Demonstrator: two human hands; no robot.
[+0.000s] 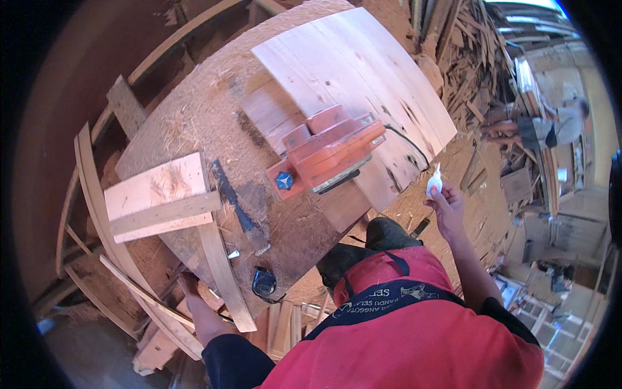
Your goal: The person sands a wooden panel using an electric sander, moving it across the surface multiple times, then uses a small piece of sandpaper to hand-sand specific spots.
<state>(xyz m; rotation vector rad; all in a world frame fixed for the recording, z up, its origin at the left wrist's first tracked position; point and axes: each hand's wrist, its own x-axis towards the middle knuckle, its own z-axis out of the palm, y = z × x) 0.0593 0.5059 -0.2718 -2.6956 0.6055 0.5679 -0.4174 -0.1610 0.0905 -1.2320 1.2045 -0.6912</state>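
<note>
My right hand point(446, 202) is closed around a small white squeeze bottle point(435, 183) with a pointed nozzle. It holds the bottle upright, just off the right corner of the workbench. My left hand point(187, 284) is low at the left, beside a curved wooden strip point(223, 275); its fingers are hidden. Near it, a pale board with a batten across it point(159, 188) rests at the bench's left edge. A small white cap-like piece point(234, 254) and a black tape measure point(264, 282) lie on the near part of the bench.
An orange power tool point(330, 152) with a blue knob sits on wide planks point(356, 65). A long dark tool point(236, 204) lies on the sawdust-covered workbench point(201, 97). Curved wooden frames point(84, 162) stand left. Scrap wood point(473, 58) and another person point(551, 129) are at right.
</note>
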